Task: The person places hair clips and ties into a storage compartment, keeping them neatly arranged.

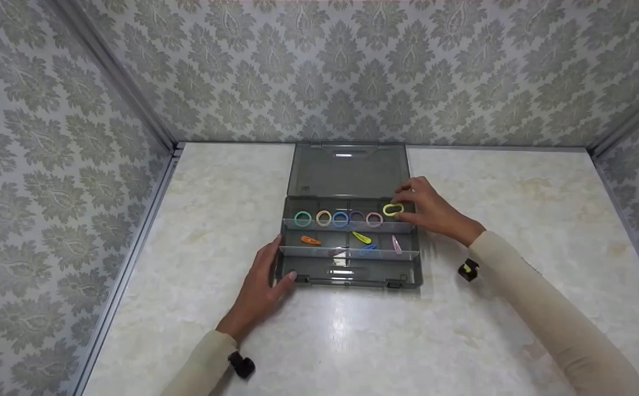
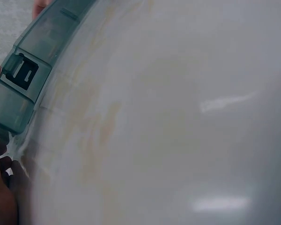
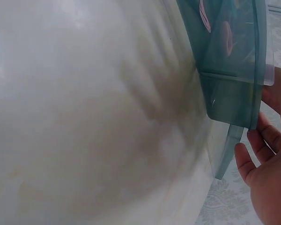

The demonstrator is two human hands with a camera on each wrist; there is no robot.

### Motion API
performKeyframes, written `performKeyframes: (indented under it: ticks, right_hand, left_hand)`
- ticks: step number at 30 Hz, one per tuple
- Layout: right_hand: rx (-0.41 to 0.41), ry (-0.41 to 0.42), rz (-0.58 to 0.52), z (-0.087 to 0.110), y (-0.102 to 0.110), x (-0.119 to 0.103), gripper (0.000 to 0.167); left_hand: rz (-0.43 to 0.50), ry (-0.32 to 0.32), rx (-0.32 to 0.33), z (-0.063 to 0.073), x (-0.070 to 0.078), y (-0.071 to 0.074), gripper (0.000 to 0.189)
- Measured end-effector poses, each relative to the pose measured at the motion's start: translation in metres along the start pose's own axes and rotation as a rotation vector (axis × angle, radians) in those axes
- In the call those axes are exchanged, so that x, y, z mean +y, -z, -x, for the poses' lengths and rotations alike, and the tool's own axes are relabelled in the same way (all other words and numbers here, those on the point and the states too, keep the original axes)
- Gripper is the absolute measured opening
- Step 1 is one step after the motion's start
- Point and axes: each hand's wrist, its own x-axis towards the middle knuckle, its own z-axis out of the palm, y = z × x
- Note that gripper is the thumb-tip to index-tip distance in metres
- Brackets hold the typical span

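A grey translucent organizer box (image 1: 347,283) lies with its lid (image 1: 349,170) folded back. In its back row stand several hair ties, among them a green one (image 1: 302,226), a blue one (image 1: 340,226) and a pink one (image 1: 374,226). Snap hair clips lie in the middle row: orange (image 1: 311,240), yellow (image 1: 361,237), blue (image 1: 369,249), pink (image 1: 396,245). Between thumb and fingers, my right hand (image 1: 432,212) pinches a yellow hair tie (image 1: 393,215) over the back row's right end. My left hand (image 1: 258,286) holds the box's front left corner, thumb at the front rim.
The box rests on a pale marbled table (image 1: 231,209). Patterned wallpaper panels (image 1: 341,71) rise behind the table and at both sides. Black wrist cameras are worn on the left sleeve (image 1: 209,357) and the right sleeve (image 1: 539,297). The box's front row holds no visible items.
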Motion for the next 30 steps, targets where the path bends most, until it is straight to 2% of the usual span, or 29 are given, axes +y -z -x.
performKeyframes:
  ticks: [6,15,23,30]
  right_hand:
    - [-0.035,0.058,0.110,-0.007,0.003,-0.003,0.023]
    - [-0.143,0.021,0.231,-0.014,0.007,-0.008,0.024]
    - [-0.155,0.007,0.189,-0.010,0.009,-0.009,0.028]
    - [-0.077,0.012,0.074,0.002,0.019,-0.004,0.026]
  left_hand:
    - [0.004,0.022,-0.005,0.000,0.001,0.000,0.086]
    - [-0.005,-0.005,0.008,-0.001,-0.002,-0.001,0.088]
    - [-0.017,-0.026,0.010,0.000,0.000,0.000,0.089]
    - [0.050,-0.084,0.024,-0.004,-0.006,-0.002,0.083]
